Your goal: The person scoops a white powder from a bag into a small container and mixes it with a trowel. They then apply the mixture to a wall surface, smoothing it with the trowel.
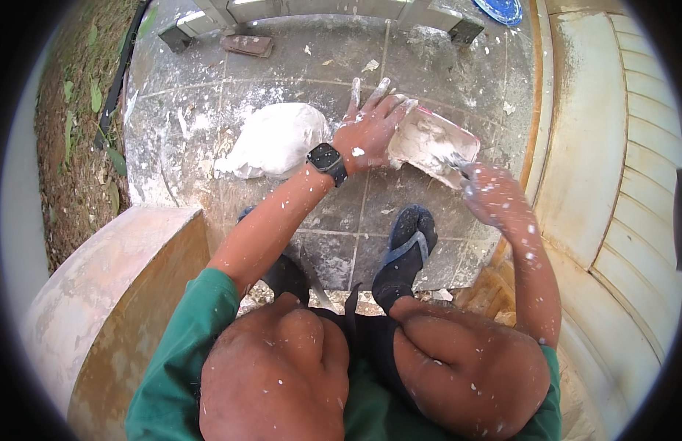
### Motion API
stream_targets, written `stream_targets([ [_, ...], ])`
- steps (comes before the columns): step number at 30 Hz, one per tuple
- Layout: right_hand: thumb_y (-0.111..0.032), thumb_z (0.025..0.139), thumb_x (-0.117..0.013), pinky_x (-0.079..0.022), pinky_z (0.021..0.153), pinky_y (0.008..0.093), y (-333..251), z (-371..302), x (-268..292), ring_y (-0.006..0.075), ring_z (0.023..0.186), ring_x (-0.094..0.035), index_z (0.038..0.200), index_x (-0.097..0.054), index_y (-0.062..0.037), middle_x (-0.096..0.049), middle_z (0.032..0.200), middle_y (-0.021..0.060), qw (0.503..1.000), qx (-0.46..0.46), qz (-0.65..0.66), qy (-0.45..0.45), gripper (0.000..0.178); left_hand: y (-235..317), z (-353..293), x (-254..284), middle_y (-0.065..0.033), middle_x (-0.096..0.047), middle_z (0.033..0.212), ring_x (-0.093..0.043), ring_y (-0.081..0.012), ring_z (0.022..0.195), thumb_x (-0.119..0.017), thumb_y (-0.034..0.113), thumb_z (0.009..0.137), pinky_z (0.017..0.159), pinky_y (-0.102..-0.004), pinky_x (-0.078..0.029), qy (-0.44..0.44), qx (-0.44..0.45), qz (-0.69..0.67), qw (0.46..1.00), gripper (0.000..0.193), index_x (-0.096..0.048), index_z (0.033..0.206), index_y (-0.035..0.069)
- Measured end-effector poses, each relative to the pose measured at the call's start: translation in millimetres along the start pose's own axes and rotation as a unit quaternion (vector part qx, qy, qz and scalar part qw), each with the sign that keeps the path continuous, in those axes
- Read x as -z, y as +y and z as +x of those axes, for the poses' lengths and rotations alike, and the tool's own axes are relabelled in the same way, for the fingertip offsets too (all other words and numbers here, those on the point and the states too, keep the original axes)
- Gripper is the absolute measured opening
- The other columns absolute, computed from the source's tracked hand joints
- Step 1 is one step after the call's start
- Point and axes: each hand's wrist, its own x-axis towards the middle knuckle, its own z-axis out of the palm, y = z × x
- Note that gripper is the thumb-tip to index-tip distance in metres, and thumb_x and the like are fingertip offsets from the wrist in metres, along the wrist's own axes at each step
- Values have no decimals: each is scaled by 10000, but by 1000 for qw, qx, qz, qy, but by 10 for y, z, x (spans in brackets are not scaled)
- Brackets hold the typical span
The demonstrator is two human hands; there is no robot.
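A shallow rectangular tub [464,135] with a pinkish-red edge sits tilted on the tiles, holding white paste. My left hand [369,134], splashed white, grips its left side; some fingers are spread out past the rim. My right hand [494,192] is closed around the handle of a metal tool, seemingly a putty knife [451,157], whose blade is in the paste. The hand is motion-blurred and the handle mostly hidden in it. Left of my left hand lies a white plastic bag [282,138] that looks filled with powder.
Grey floor tiles [319,253] are spattered white. At the far side stand metal ladder feet [176,38], beside a brown block [247,45]. A blue round lid or dish [500,10] lies far right. A low curved wall [113,264] is at left, a cream panelled surface [587,140] at right.
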Motion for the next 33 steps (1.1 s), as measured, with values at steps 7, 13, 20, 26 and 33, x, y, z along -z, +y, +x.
stream_targets([
  [7, -370, 1022, -519, -456, 1093, 432, 65, 196, 270, 335, 1262, -594, 1376, -631, -142, -630, 1347, 161, 975, -62, 110, -181, 436, 81, 6, 57, -91, -388, 1585, -229, -322, 1543, -878, 486, 682, 1230, -686, -146, -32, 19, -44, 998, 1118, -297, 1597, 209],
  [13, -389, 1018, -526, -457, 1094, 438, 186, 260, 229, 329, 1267, -592, 1350, -653, -138, -625, 1358, 151, 991, -72, 74, -84, 435, 154, -49, 113, -85, -417, 1563, -270, -327, 1527, -893, 409, 682, 1226, -674, -182, -26, 38, -61, 997, 1097, -316, 1585, 174],
  [20, -393, 1018, -503, -464, 1091, 438, 212, 89, 222, 317, 1228, -616, 1351, -646, -120, -660, 1309, 143, 995, -84, 55, -28, 454, 230, -63, 14, -118, -414, 1548, -265, -338, 1524, -869, 427, 720, 1236, -673, -101, 7, 39, 8, 999, 1088, -294, 1584, 100],
  [26, -229, 989, -621, -576, 696, 447, -161, -80, -1100, 359, 789, -707, 1236, -691, -126, -683, 970, 183, 968, -22, 33, 249, 277, 617, -368, -206, -226, -380, 1530, -238, -415, 1517, -746, 649, 763, 1203, -712, -78, 66, 99, -25, 993, 1161, -237, 1592, 16],
  [33, -189, 983, -626, -561, 609, 469, -228, -592, -1836, 377, 743, -701, 1299, -646, -110, -676, 949, 203, 956, -112, 157, 220, 326, 680, -447, -374, -256, -290, 1603, -239, -425, 1516, -746, 712, 740, 1173, -674, -221, -47, 193, -48, 979, 1230, -202, 1608, 31],
])
